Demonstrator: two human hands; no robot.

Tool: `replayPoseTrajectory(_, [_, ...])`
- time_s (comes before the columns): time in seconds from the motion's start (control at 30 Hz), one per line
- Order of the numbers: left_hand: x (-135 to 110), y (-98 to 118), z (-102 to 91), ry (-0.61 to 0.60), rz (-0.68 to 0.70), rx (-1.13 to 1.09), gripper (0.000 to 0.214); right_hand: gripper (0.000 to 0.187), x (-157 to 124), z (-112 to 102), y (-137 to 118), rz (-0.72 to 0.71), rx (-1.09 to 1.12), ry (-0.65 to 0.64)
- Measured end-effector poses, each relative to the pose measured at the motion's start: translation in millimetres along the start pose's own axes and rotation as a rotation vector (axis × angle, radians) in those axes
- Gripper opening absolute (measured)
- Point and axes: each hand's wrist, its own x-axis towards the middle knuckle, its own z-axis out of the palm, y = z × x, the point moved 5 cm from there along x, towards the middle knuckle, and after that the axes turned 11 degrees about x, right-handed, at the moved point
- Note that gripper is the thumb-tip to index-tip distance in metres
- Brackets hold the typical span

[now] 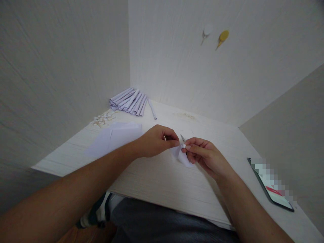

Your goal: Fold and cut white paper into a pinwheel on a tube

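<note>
My left hand (162, 140) is closed in a pinch over the table, its fingertips almost touching my right hand. Whatever it pinches is too small to make out. My right hand (202, 152) is closed on a small white piece (183, 146), between thumb and index finger. A pointed metal tip (182, 137) sticks out beyond these fingers; the rest of that tool is hidden. Beneath the fingertips a scrap of white paper (186, 160) shows, partly covered by my right hand. Sheets of white paper (118, 135) lie beside my left forearm.
Rolled paper tubes (129, 101) are piled in the back left corner, with a single tube (152, 108) beside them. Several white-tipped strings (102, 118) lie by the left wall. A phone (270, 185) rests at right. A yellow hook (223, 37) and white hook (207, 31) hang on the wall.
</note>
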Motion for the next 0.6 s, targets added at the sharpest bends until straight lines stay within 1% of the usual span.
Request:
replayPoseTrajectory(0.27, [-0.9,-2.4,0.6,-0.027,-0.057,-0.001,0.015,0.015,0.4,0.0,-0.1,-0.002,-0.019,0.017])
replayPoseTrajectory(0.6, [-1.0,-0.3,1.2,-0.019,-0.072,-0.022,0.014,0.014,-0.4,-0.7,-0.1,-0.016,-0.011,0.021])
